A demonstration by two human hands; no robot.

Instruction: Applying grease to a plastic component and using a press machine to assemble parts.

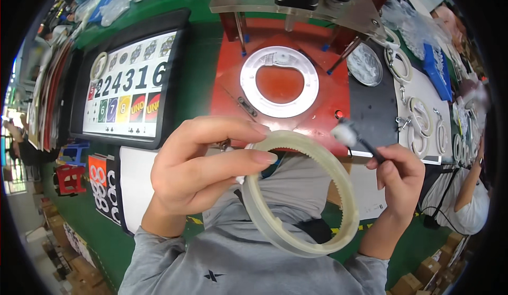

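My left hand [193, 170] pinches a translucent cream plastic ring [346, 210] at its left side, between thumb and fingers. Fine teeth line part of the ring's inner wall. The ring is tilted and held up over my lap. In my right hand [399, 181] is a small black-handled brush [369, 148] with a whitish, blurred head. That head points left, above the ring's upper right edge and apart from it. Beyond both hands, a white ring-shaped part [251, 96] lies flat on the red base [333, 91] of a bench fixture.
A clear plate [296, 6] on metal posts overhangs the red base. To the left stands a black-framed board [172, 83] with printed cards. A round clear dish [365, 64] sits right of the fixture. Several white rings with metal clips [418, 120] lie farther right, near a blue tray [436, 72].
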